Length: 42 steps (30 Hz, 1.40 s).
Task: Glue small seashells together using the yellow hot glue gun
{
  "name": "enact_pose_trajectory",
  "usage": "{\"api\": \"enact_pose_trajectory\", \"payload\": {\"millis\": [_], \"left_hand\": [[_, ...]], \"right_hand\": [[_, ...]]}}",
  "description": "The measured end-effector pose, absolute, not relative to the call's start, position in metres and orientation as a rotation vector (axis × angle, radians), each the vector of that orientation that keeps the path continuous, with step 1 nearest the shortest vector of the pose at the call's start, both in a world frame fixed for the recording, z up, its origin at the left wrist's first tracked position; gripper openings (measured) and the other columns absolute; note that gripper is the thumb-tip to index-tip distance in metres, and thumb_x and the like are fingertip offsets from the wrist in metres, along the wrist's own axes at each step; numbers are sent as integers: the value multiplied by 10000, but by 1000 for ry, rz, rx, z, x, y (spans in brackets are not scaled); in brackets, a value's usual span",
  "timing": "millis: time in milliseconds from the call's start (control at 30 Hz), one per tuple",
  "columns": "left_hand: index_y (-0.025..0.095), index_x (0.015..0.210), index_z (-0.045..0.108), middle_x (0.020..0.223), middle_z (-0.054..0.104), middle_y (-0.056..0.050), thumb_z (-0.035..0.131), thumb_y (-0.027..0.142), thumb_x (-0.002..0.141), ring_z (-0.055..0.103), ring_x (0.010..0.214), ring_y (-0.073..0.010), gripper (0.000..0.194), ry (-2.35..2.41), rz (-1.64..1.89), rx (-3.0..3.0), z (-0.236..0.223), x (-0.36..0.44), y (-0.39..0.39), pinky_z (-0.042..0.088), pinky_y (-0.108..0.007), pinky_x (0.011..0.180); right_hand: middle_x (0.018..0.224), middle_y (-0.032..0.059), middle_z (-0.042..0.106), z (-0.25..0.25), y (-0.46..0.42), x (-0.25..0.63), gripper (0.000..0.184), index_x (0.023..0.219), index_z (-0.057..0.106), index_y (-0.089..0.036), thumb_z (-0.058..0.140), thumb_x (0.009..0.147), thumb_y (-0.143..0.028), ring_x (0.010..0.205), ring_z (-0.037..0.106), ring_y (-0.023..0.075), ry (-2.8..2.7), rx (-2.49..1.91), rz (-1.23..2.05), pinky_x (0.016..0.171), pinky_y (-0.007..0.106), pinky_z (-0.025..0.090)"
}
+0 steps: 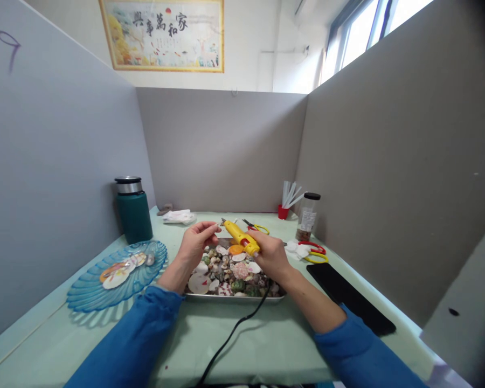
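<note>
My right hand is wrapped round a yellow hot glue gun, whose nozzle points up and to the left. A black cord runs from it down toward the table's front edge. Close to the nozzle, my left hand pinches something small between thumb and fingertips; it is too small to make out. Below both hands lies a metal tray full of seashells and snail shells. On the left, a blue scalloped glass plate carries several shells laid together in a row.
A green thermos stands behind the plate. At the back are a white packet and a red cup of glue sticks. Rightward are a black-lidded jar, red-and-yellow scissors and a black phone-like slab. Grey partitions enclose the table.
</note>
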<state>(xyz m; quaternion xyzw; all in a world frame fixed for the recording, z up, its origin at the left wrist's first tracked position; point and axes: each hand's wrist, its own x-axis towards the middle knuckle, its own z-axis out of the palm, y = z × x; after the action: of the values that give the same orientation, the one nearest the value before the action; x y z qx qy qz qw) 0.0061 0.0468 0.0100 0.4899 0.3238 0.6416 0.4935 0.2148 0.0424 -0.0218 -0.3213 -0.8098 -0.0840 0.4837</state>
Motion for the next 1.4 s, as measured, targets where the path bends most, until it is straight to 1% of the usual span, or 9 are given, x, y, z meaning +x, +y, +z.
{"api": "enact_pose_trajectory", "payload": {"millis": [167, 500, 667, 767, 900, 1133, 1267, 1400], "left_hand": [[116, 766, 637, 682, 665, -20, 765, 274, 572, 534, 444, -51, 281, 784, 1559, 1185, 10, 6, 48, 428, -180, 472], [120, 781, 646, 687, 664, -12, 763, 272, 586, 544, 446, -51, 273, 766, 1556, 1176, 8, 5, 50, 434, -174, 471], [116, 790, 643, 698, 666, -18, 758, 281, 593, 543, 451, -51, 282, 763, 1568, 1189, 7, 4, 52, 441, -178, 479], [115, 797, 638, 706, 668, -24, 756, 282, 598, 541, 451, -49, 285, 762, 1571, 1189, 6, 4, 53, 447, -180, 485], [116, 790, 637, 703, 669, -24, 759, 282, 595, 540, 449, -50, 284, 760, 1572, 1190, 6, 3, 53, 445, -179, 484], [107, 799, 633, 707, 666, -28, 750, 270, 614, 538, 450, -48, 272, 761, 1562, 1196, 6, 3, 52, 443, -173, 480], [110, 811, 631, 719, 662, -23, 745, 272, 623, 539, 452, -48, 272, 755, 1590, 1184, 6, 2, 53, 443, -172, 479], [109, 805, 634, 719, 656, -17, 746, 269, 619, 530, 440, -43, 270, 764, 1624, 1165, 5, 2, 54, 431, -166, 460]], "right_hand": [[1018, 63, 673, -21, 41, 215, 333, 1079, 574, -190, 524, 760, -109, 919, 629, 189, -2002, -746, -183, 803, 286, 476], [957, 56, 678, -18, 38, 214, 350, 1054, 574, -190, 502, 730, -77, 838, 630, 183, -2044, -703, -171, 722, 270, 467], [988, 59, 671, -18, 38, 214, 317, 1064, 574, -184, 509, 763, -108, 874, 626, 181, -2003, -695, -106, 753, 263, 460], [962, 50, 675, -18, 39, 213, 281, 1061, 580, -192, 510, 793, -150, 828, 630, 174, -1968, -764, -37, 733, 254, 462], [897, 41, 683, -18, 40, 214, 236, 1024, 599, -201, 530, 799, -191, 779, 630, 174, -1903, -829, -13, 712, 250, 460], [885, 22, 673, -15, 35, 212, 221, 1012, 598, -210, 514, 808, -187, 739, 612, 156, -1948, -812, 57, 681, 232, 433], [856, 21, 667, -11, 37, 214, 201, 1005, 590, -208, 505, 829, -258, 707, 602, 157, -1866, -976, 32, 642, 229, 414], [832, 25, 679, -7, 41, 221, 271, 1025, 598, -234, 535, 817, -395, 736, 616, 194, -2024, -1223, -72, 622, 249, 383]]}}
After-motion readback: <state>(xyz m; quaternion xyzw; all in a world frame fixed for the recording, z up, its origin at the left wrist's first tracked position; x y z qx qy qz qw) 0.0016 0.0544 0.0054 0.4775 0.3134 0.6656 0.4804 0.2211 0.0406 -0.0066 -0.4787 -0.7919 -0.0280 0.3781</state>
